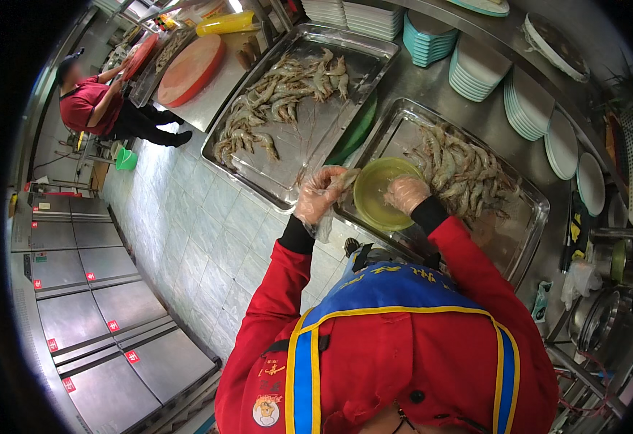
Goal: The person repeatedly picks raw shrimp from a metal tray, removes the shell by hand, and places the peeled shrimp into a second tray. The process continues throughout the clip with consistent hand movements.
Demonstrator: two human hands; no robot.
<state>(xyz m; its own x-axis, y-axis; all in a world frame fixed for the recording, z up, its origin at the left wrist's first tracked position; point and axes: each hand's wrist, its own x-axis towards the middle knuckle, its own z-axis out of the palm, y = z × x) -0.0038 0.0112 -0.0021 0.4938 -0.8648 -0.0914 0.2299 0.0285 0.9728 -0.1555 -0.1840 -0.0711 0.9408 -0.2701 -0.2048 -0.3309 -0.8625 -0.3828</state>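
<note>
My left hand [319, 195], in a clear plastic glove, grips a raw shrimp [350, 177] at the left rim of a yellow-green bowl [371, 215]. My right hand [407, 193], gloved too, reaches over the bowl with its fingers low inside it. Whether those fingers hold anything is hidden. Cloudy liquid lies in the bowl, which sits at the near left end of a steel tray [528, 233]. Right of the bowl, that tray carries a heap of raw shrimps [452, 168]. A second steel tray [322, 127], to the left, bears more shrimps [273, 89] spread toward its far side.
Stacks of white plates [479, 65] and turquoise dishes [427, 40] line the counter's back. A green oval object [357, 133] lies between the trays. A round red-edged cutting board [194, 70] is at far left. Another person [94, 103] stands beyond. Steel cabinets [99, 309] flank the tiled floor.
</note>
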